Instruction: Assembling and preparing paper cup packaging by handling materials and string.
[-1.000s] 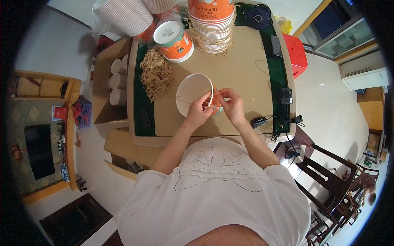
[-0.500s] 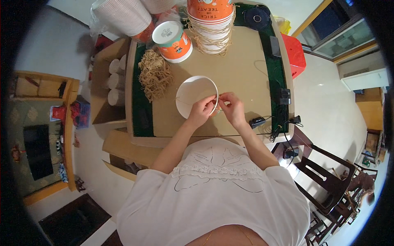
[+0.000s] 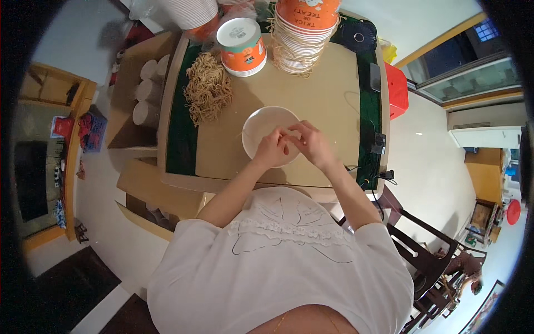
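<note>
A white-lined paper bucket [image 3: 257, 127] stands on the table in front of me, its round mouth facing up. Both hands meet over its near right rim. My left hand [image 3: 271, 149] is closed, with thumb and fingertips pinched over the opening. My right hand [image 3: 310, 146] pinches close against it, fingers bent. Between them is a thin tan cord, mostly hidden by the fingers. Left of the bucket lies a tangled heap of tan cords [image 3: 206, 89]. Beyond it an orange bucket with a green band [image 3: 243, 53] stands upside down.
A stack of orange buckets with cords [image 3: 303, 42] rises at the table's far side. Another bucket stack [image 3: 194, 14] is farther left. A dark cord spool [image 3: 357, 38] sits at the far right corner. An open carton of white cups [image 3: 130, 106] stands left; a red stool [image 3: 396, 92] stands right.
The bucket has gone from tilted to more upright. My hands have moved from gripping at its right rim to meeting over the opening. The whole view has shifted slightly.
</note>
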Tool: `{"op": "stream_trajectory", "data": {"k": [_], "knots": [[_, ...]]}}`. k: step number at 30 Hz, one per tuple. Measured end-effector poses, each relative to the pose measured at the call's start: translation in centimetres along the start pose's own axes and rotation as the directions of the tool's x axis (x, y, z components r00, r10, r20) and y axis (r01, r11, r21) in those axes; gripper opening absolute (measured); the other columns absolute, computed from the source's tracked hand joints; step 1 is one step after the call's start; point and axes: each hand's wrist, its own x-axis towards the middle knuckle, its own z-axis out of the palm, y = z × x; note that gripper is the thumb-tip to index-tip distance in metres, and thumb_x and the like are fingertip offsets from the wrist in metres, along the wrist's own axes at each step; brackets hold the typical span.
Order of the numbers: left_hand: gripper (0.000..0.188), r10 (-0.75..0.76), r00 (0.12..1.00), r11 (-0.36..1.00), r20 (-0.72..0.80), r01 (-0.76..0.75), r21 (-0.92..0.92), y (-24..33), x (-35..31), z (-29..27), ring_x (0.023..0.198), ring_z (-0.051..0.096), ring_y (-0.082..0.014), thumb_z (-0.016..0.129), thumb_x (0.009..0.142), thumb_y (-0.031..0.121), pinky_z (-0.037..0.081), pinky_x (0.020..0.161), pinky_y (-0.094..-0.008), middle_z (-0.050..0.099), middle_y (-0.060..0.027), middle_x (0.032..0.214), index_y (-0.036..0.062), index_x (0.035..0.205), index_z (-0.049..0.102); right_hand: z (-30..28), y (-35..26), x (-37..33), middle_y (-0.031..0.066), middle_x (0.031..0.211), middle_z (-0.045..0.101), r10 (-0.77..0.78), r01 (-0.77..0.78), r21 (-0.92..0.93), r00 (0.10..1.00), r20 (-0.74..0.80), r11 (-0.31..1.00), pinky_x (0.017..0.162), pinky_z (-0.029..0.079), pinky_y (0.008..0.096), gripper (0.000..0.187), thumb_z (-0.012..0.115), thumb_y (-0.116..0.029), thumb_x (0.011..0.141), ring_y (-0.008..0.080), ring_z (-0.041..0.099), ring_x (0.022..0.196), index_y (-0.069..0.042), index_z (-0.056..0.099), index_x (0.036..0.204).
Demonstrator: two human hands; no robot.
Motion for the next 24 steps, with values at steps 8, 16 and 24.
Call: {"op": "stream_trajectory", "data": {"k": [8, 16, 24], "knots": [[0.027, -0.015, 0.992, 1.0, 0.124, 0.014, 0.01, 2.1, -0.9, -3.2, 0.055, 0.057, -0.0207, 0.062, 0.081, 0.031, 0.047, 0.057, -0.0345, 0.058, -0.0093, 0.06, 0.0034, 0.084, 0.059, 0.7, 1.6, 1.9, 0.0113, 0.077, 0.064, 0.049, -0.049, -0.006, 0.981, 0.189, 0.999, 0.063, 0.049, 0.0352, 0.009, 0.061, -0.008, 0.078, 0.0269, 0.062, 0.07, -0.005, 0.059, 0.087], [0.019, -0.021, 0.973, 0.99, 0.229, -0.012, 0.142, 0.1, 1.1, -3.2, 0.065, 0.058, -0.0169, 0.065, 0.076, 0.022, 0.046, 0.06, -0.0323, 0.061, -0.0101, 0.068, 0.0033, 0.08, 0.062, 0.1, 1.0, 1.4, 0.0101, 0.074, 0.065, 0.068, -0.055, -0.06, 0.97, 0.235, 0.997, 0.059, 0.05, 0.033, 0.011, 0.063, -0.014, 0.079, 0.0226, 0.063, 0.064, -0.006, 0.06, 0.086], [0.015, -0.126, 0.992, 0.973, -0.015, 0.127, 0.194, -0.6, 3.0, -0.2, 0.07, 0.061, -0.0276, 0.062, 0.077, 0.018, 0.048, 0.064, -0.0372, 0.062, -0.0139, 0.073, 0.0037, 0.079, 0.058, 1.5, 2.3, 0.7, 0.0106, 0.076, 0.066, 0.1, -0.115, 0.089, 0.983, 0.152, 0.989, 0.06, 0.05, 0.0314, 0.009, 0.061, -0.013, 0.083, 0.0212, 0.065, 0.065, -0.005, 0.061, 0.087]]}}
